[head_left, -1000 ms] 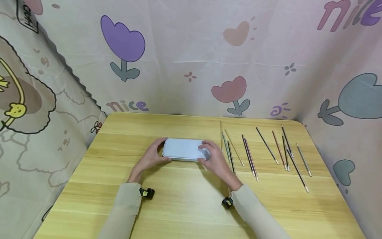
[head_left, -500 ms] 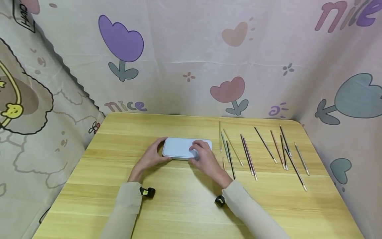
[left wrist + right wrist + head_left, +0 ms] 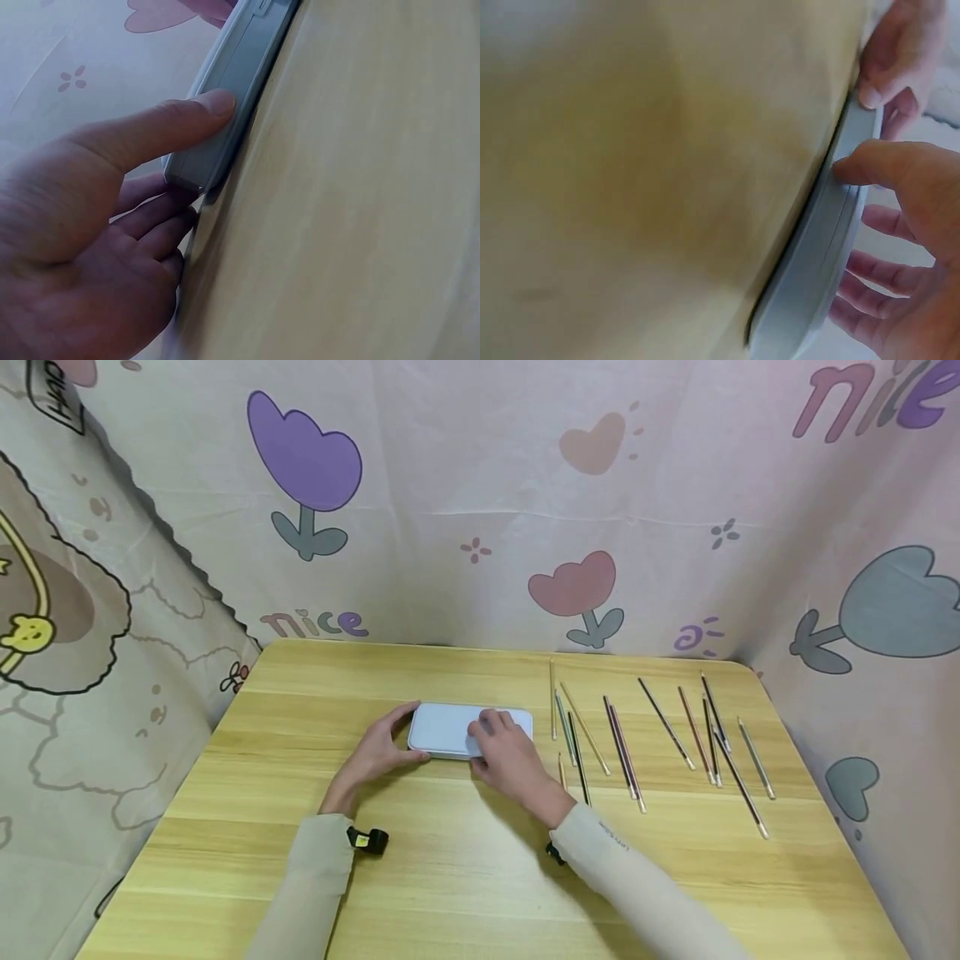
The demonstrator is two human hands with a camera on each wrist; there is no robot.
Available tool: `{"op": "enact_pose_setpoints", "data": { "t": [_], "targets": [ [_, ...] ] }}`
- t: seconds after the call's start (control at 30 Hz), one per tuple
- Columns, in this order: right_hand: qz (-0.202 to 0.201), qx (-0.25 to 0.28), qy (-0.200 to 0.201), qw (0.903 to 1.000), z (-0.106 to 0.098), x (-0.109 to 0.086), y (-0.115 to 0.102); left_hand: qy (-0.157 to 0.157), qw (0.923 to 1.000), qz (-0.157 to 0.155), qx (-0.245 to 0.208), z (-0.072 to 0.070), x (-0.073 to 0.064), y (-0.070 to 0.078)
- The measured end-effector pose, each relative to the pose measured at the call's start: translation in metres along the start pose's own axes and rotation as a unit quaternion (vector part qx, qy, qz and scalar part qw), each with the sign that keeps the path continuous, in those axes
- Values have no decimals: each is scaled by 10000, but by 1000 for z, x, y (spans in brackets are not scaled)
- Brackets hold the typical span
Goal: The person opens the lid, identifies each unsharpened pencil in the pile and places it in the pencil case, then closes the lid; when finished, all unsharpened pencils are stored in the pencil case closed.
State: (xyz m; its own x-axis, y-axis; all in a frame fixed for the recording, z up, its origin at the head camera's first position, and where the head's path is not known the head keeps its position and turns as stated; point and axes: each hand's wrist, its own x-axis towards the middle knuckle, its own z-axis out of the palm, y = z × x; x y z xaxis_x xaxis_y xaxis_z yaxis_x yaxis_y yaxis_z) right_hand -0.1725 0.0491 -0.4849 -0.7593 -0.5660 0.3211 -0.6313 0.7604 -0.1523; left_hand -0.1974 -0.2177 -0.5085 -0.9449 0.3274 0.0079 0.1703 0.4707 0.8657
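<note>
A flat white-grey pencil case with rounded corners lies closed on the table, long side toward me. My left hand holds its left end, the thumb on the front side and the other fingers round the far left corner; the left wrist view shows the thumb pressed on the grey side. My right hand is at the right half. Its thumb presses the front side near the seam while its bent fingers lie over the lid; whether every fingertip touches the lid cannot be told.
Several pencils lie scattered on the right of the wooden table, the nearest ones just right of the case and my right hand. A printed curtain rises behind the table's far edge and along its sides.
My right hand has slid left along the case, from its right end toward the middle. The left hand and the case have stayed in place; the pencils lie as before.
</note>
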Motion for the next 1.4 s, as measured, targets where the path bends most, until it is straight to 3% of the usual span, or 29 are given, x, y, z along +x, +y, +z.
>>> {"op": "enact_pose_setpoints", "data": {
  "t": [0.3,0.6,1.0,1.4],
  "targets": [
    [-747,-1049,216,9914,4,1,1,-42,9999,-5,-141,1,-1,-3],
    [-1215,-1207,418,9843,2,4,4,22,9999,-34,-159,-1,0,-4],
    [-1644,-1730,370,9704,1,4,2,108,9999,56,55,0,1,-4],
    [-1991,-2256,-5,9537,-2,7,1,234,9995,222,75,1,0,-7]
  ]
}}
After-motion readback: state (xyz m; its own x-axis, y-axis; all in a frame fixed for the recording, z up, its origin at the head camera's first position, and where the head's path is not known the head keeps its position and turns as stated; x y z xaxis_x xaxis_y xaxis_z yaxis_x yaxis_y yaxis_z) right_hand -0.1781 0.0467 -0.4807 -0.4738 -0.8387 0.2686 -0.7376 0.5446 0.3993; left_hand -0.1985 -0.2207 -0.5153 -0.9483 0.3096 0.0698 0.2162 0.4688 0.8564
